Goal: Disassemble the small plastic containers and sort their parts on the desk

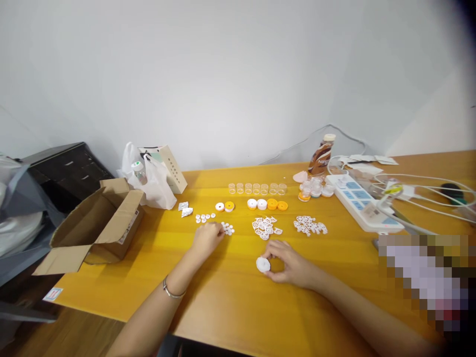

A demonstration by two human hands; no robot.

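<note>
A right hand holds a white disc in a narrow pinch; the left hand bends beside small white pieces, its grip impossible to tell.

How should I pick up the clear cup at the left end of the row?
I'd pinch the clear cup by its round side wall, coming from the left: the neighbouring cup sits close on its right, while its left side looks unblocked.

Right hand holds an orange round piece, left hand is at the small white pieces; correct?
No: the round piece in the right hand is white, as the head view shows; the left hand is at the small white pieces.
</note>
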